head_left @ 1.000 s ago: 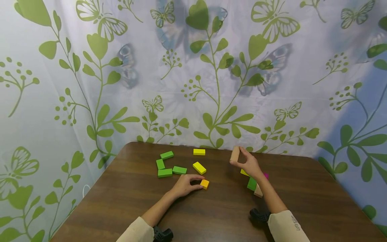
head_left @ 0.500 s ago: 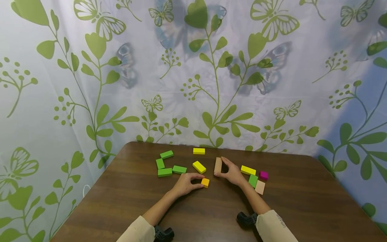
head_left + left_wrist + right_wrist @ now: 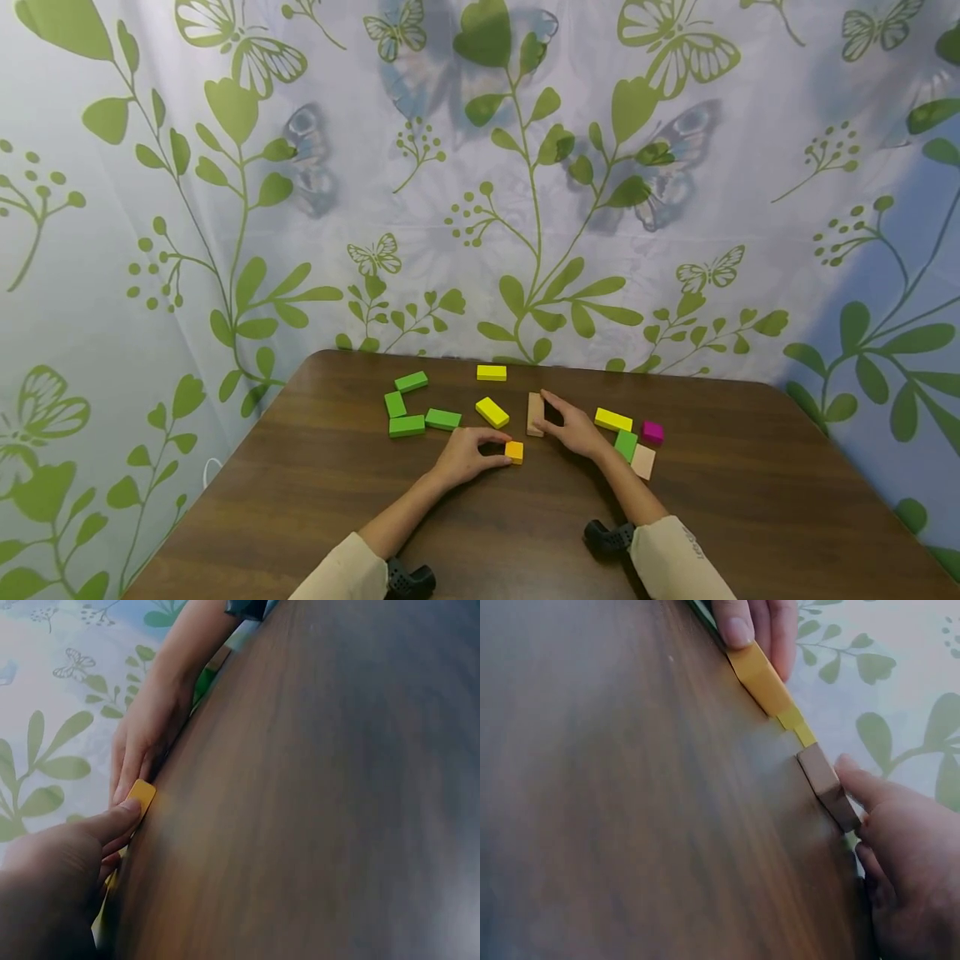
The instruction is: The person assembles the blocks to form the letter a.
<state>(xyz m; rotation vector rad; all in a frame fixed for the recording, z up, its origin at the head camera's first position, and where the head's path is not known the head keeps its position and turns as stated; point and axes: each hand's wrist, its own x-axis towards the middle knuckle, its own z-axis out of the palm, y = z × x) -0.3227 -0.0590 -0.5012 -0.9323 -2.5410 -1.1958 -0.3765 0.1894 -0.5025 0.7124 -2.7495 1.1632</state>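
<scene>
Pinching a small orange rectangular block (image 3: 514, 452), the left hand (image 3: 462, 457) has it on the brown wood-grain table (image 3: 495, 525), out toward the far edge. Just beyond, the right hand (image 3: 577, 432) grips a beige wood-look oblong block (image 3: 535, 408) lengthwise, pointing at that edge! Four green rectangular blocks (image 3: 407, 427) lie toward the far left corner; one bright-yellow rectangular block (image 3: 491, 373) hugs the far edge.
</scene>
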